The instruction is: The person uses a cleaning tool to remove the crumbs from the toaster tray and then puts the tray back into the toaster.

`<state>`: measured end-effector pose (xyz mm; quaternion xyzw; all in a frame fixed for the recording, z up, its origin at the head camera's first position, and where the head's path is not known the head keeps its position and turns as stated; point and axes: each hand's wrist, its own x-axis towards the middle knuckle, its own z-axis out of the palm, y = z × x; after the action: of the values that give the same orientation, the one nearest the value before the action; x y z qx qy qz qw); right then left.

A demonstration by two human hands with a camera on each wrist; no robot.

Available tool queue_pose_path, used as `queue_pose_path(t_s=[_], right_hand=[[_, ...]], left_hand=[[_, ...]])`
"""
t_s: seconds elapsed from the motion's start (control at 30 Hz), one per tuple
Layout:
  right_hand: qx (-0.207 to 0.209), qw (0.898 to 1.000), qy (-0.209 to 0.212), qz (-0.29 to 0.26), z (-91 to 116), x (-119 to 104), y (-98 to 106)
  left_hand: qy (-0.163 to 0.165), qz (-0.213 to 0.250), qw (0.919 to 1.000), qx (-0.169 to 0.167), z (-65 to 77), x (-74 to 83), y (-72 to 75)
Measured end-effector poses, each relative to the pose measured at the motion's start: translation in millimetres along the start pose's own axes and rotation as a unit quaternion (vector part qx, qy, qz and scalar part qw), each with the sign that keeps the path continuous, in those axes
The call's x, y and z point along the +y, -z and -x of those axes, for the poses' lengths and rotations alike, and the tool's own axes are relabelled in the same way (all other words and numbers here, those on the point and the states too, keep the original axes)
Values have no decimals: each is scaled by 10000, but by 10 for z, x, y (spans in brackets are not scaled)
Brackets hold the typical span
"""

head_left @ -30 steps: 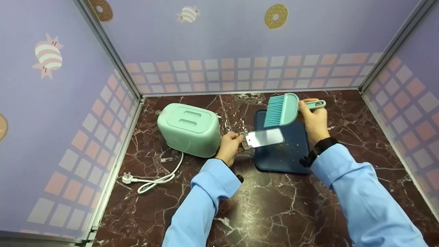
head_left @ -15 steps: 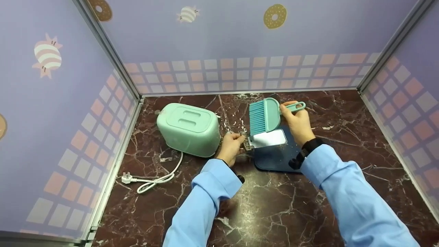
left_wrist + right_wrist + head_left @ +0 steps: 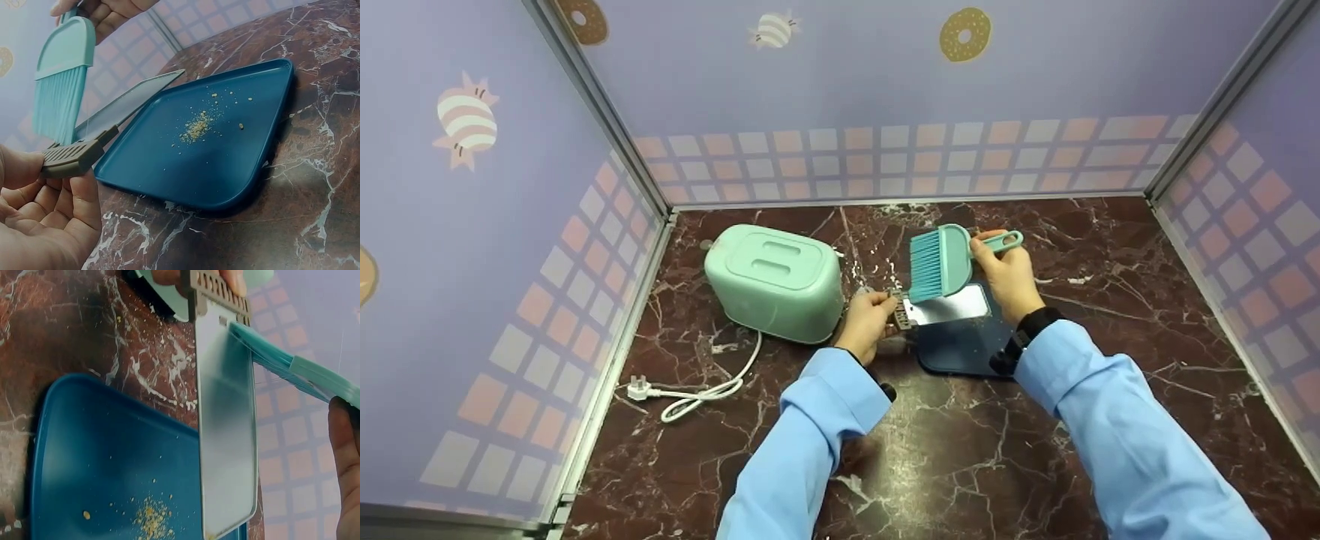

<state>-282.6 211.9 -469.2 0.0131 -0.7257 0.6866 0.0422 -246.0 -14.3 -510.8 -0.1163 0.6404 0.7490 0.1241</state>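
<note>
My left hand pinches the brown slotted handle of a flat metal crumb tray. The crumb tray is held above a dark blue tray, tilted in the left wrist view. A teal hand brush is in my right hand, gripped at its looped handle. Its bristle tips touch the crumb tray near the handle end, as the right wrist view shows. Yellowish crumbs lie scattered on the blue tray. A few bits cling at the crumb tray's far end.
A mint-green toaster stands left of my left hand. Its white cord and plug lie on the dark marbled tabletop. Patterned purple panels wall in the back and both sides.
My right hand has carried the brush left and down, from above the blue tray to the crumb tray's handle end. The left hand stays nearly still with the crumb tray.
</note>
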Motion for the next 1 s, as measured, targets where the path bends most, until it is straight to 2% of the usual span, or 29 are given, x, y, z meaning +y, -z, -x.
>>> queue_pose_path(t_s=[0.3,0.63,0.77,1.0], right_hand=[[109,9994,-39,329,-28,77,181],[393,9966,-207,689,-73,201,526],[509,9931,-201,1038,-73,228,647],[763,9797,-145,1849,-55,222,814]], left_hand=[[-49,53,10000,-46,-28,-14,44],[47,-186,9998,-83,-52,-6,106],[53,-173,9998,-94,-58,-1,120],[-29,-111,9999,-73,-82,-1,114]])
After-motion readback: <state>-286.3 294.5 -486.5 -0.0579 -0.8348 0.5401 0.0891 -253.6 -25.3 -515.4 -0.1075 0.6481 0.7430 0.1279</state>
